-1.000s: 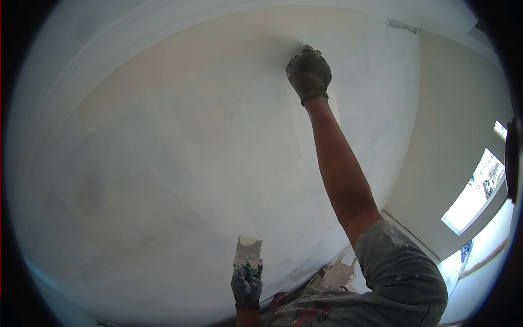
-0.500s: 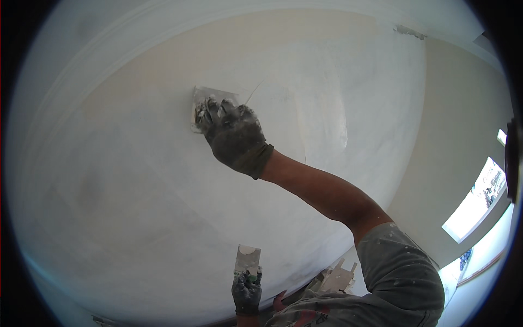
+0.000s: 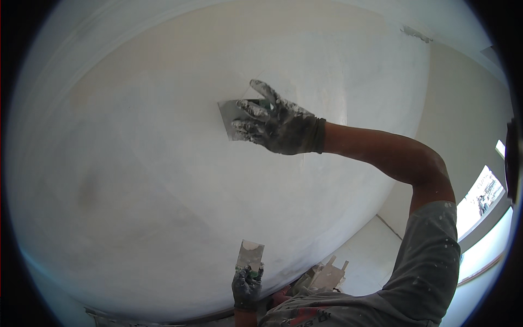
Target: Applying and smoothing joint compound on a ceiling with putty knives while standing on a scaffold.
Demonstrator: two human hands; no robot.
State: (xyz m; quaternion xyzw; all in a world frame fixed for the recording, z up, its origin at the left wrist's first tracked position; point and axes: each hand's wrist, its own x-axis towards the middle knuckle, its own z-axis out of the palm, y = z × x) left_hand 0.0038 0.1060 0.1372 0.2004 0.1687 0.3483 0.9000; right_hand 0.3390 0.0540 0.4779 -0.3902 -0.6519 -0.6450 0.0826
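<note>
My right hand [image 3: 286, 128], in a dark glove smeared with white compound, holds a plastering trowel [image 3: 226, 121] against the pale wall [image 3: 174, 174]. Its fingers reach over the thin metal blade, with one stretched out above the blade's upper edge. Most of the trowel's handle is hidden behind the hand; a bit of dark green shows. Low in the view, my left hand [image 3: 246, 291], gloved the same way, is closed round the green handle of a broad putty knife [image 3: 251, 257]. That blade points up, away from the wall's surface, with a pale patch of compound near its top.
Moulding [image 3: 81, 60] curves along the wall's top. A rough grey patch [image 3: 417, 34] marks the upper right corner, where a beige side wall [image 3: 457, 103] begins. Bright window openings [image 3: 479, 199] lie at right. Below, a wooden piece [image 3: 328, 277] stands near the tiled floor [image 3: 368, 256].
My right hand has moved right along the wall with the trowel, and its wrist has turned so the fingers point left. My right elbow has swung outward. The left hand has hardly moved.
</note>
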